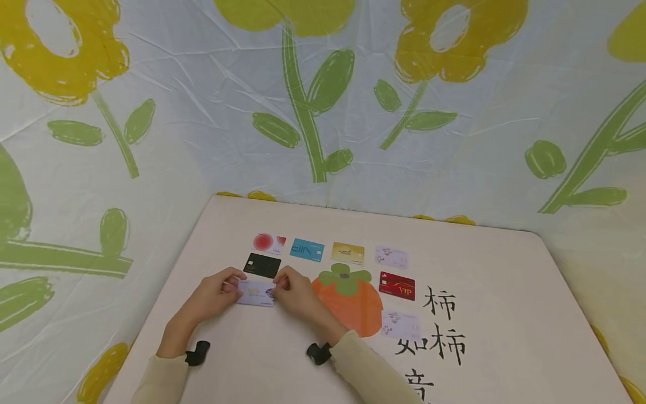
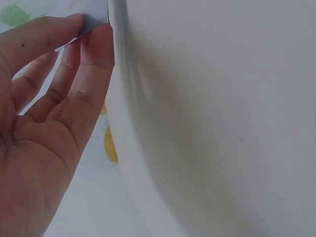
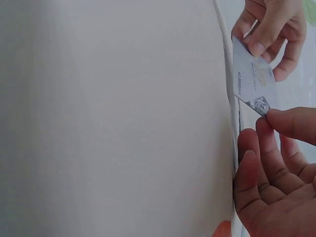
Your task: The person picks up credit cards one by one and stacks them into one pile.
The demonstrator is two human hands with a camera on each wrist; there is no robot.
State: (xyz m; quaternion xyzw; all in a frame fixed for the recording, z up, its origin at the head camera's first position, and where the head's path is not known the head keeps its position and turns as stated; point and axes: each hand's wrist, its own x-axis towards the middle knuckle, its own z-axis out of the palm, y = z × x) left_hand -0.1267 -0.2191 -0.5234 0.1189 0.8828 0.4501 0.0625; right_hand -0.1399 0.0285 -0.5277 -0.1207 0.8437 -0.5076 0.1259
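A whitish plastic card [image 1: 254, 294] is held up by both hands at the left part of the table. My left hand [image 1: 214, 293] pinches its left end between thumb and fingers; in the left wrist view this hand [image 2: 52, 113] grips a greyish corner of the card [image 2: 97, 14]. At the other end, my right hand [image 1: 301, 296] pinches a corner. The right wrist view shows the card [image 3: 253, 74] tilted, with print and a dark patterned corner, between the right hand [image 3: 276, 182] and the left. Just beyond lies a black card [image 1: 262, 265].
Along the back lie a red-dotted card [image 1: 267, 243], a blue card [image 1: 307, 250], a gold card [image 1: 348, 253] and a pale card [image 1: 391, 256]. To the right are a red VIP card [image 1: 397, 286] and another pale card [image 1: 400, 324]. The tablecloth [image 1: 484, 269] bears a printed persimmon [image 1: 348, 308].
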